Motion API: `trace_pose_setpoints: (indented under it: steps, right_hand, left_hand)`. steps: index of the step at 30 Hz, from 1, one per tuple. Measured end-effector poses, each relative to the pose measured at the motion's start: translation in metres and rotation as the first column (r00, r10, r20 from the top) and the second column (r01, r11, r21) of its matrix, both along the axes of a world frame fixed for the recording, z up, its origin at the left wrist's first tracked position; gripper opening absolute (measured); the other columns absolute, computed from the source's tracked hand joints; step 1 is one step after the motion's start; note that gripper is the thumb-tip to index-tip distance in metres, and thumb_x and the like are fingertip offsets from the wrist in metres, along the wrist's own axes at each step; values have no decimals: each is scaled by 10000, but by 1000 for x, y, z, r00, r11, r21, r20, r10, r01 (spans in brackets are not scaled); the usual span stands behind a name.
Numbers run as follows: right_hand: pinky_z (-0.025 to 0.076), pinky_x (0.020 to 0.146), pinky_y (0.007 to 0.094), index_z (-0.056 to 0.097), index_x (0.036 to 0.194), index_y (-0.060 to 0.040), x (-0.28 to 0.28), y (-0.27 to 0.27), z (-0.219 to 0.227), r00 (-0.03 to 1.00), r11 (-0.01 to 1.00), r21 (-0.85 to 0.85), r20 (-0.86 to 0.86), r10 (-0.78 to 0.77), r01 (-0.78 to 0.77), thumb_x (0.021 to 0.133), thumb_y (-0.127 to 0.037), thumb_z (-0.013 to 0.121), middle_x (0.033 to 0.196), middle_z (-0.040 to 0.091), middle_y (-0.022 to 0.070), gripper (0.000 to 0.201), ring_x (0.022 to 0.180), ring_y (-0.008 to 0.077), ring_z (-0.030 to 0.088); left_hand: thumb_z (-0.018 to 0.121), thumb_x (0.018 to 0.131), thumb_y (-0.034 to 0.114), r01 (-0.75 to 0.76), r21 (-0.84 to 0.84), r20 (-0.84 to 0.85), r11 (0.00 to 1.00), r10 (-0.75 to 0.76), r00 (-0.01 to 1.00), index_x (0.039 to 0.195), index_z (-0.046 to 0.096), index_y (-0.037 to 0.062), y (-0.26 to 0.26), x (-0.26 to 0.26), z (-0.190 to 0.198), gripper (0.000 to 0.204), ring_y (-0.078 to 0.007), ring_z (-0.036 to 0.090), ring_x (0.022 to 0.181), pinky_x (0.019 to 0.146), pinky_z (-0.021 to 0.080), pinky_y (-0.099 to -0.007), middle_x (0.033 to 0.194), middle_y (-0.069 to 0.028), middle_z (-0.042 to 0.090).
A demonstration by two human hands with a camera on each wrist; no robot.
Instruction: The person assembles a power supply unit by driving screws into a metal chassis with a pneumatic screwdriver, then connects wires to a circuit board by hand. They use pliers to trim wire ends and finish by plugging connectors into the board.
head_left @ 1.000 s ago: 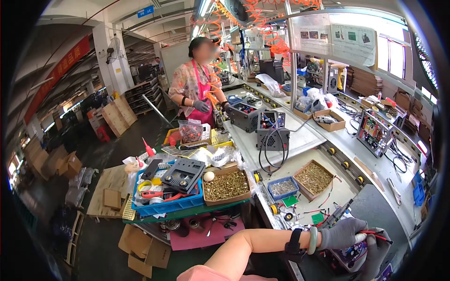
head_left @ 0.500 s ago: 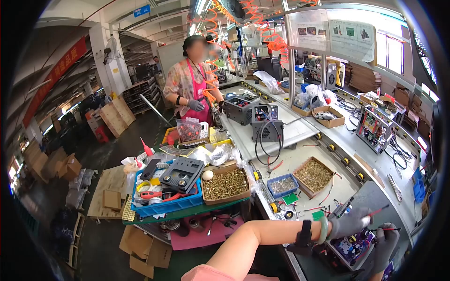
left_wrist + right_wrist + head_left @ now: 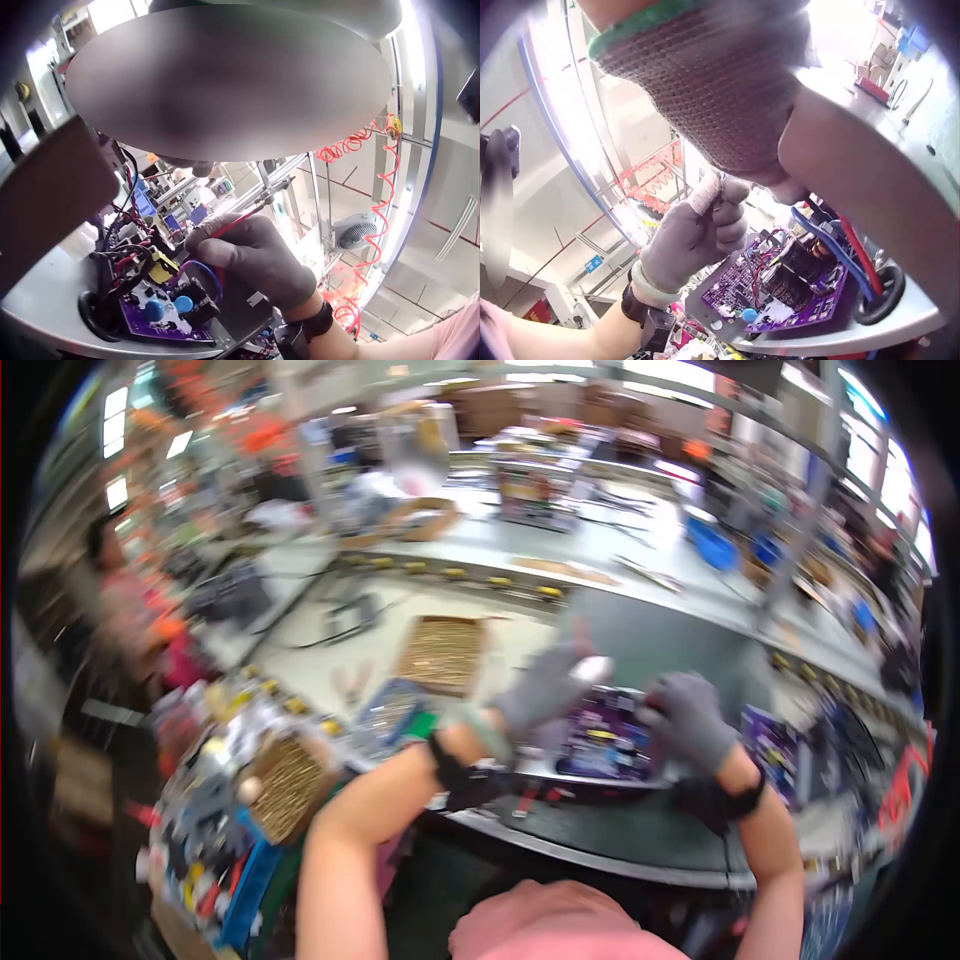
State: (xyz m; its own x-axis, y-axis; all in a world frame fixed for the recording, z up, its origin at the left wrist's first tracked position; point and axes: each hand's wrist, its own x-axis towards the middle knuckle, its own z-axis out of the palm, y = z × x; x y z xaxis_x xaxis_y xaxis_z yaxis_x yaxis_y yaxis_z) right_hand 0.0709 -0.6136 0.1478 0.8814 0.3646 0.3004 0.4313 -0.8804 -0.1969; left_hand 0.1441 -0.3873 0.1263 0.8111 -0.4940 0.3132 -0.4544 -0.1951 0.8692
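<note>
A purple circuit board [image 3: 605,738] with blue, black and yellow parts lies in a metal tray-like casing in front of me. At its left edge in the blurred head view is my gloved left hand [image 3: 540,688], with a faint red wire [image 3: 583,635] rising from its fingers. In the right wrist view the left hand's fingers are curled in a pinch. My gloved right hand [image 3: 690,722] is over the board's right side. The left wrist view shows it pinching a thin red wire [image 3: 236,223] between thumb and forefinger, above the board's cables.
An open box of brass-coloured pieces [image 3: 440,652] and a blue tray of small metal parts [image 3: 390,712] stand to the left. Another purple board [image 3: 775,750] lies to the right. A rollered rail [image 3: 450,573] runs behind. Someone in pink [image 3: 130,610] stands at far left.
The head view has swung right and down, bringing both hands and the board to the middle. Earlier the hands were together at the red and black wires; now they are apart.
</note>
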Motion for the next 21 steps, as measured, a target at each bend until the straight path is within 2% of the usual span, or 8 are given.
trace_pose_setpoints:
  steps: [1, 2, 3, 6, 10, 12, 15, 21]
  right_hand:
    - [484, 745, 432, 747, 789, -139, -2, -4, -1, 1000, 1000, 28, -18, -9, 9, 799, -275, 679, 828, 665, 89, 153, 826, 304, 640]
    - [487, 763, 419, 751, 802, -144, -4, -8, 0, 997, 997, 71, -76, -27, 32, 800, -289, 687, 870, 688, 71, 160, 844, 284, 658]
    - [484, 774, 410, 747, 808, -144, -9, -9, -1, 998, 993, 114, -63, -22, 29, 796, -289, 694, 881, 693, 65, 156, 833, 282, 661]
    - [473, 828, 387, 732, 820, -146, -17, -3, 0, 998, 997, 67, -48, -41, 44, 795, -281, 701, 861, 672, 52, 141, 853, 260, 653]
    - [458, 869, 380, 727, 813, -146, -17, -4, -9, 998, 999, -13, -35, -53, 53, 789, -256, 706, 876, 655, 39, 114, 891, 243, 639]
    - [448, 892, 377, 726, 805, -136, -12, -2, -13, 994, 995, -78, 93, 61, -54, 777, -239, 718, 912, 648, 36, 107, 927, 238, 622]
    - [456, 885, 382, 723, 802, -124, -9, -1, -10, 997, 997, -60, 52, 60, -57, 769, -236, 723, 935, 643, 43, 117, 945, 242, 612]
    - [468, 855, 395, 713, 786, -113, -13, -3, -9, 1000, 996, 84, 21, 9, -10, 742, -215, 737, 911, 632, 46, 114, 930, 249, 608]
  left_hand:
    - [559, 971, 242, -7, 182, -10, 983, 9, 1000, 985, 664, -10, 4, -20, 36, 274, -158, 606, 811, 783, 495, -321, 802, -71, 641]
    - [563, 961, 159, 115, 68, 67, 991, -120, 991, 1004, 657, 1, -1, -1, 4, 189, -148, 600, 840, 796, 488, -317, 875, -62, 648]
    - [563, 947, 82, 180, 73, -40, 981, -178, 983, 1018, 649, 11, -3, -7, 10, 132, -137, 591, 857, 793, 485, -307, 926, -60, 646]
    - [590, 917, 26, 190, 246, -181, 951, -147, 972, 1037, 651, 9, -9, -8, 10, 135, -133, 633, 932, 846, 511, -297, 977, -84, 679]
    - [611, 904, 18, 276, 375, -175, 885, -224, 959, 1036, 673, 6, -13, -5, -2, 147, -127, 645, 979, 866, 520, -297, 1012, -100, 692]
    - [663, 868, 159, 263, 346, -196, 900, -205, 959, 993, 722, 105, -12, -6, -5, 148, -293, 669, 927, 866, 510, -368, 964, -127, 686]
    - [689, 850, 192, 165, 549, -7, 819, -193, 981, 970, 750, 139, -11, -16, 9, 144, -304, 650, 975, 898, 496, -376, 1014, -116, 664]
    - [709, 826, 235, 180, 557, -80, 811, -163, 983, 953, 751, 138, -12, -14, 9, 166, -301, 639, 998, 900, 491, -383, 1036, -115, 642]
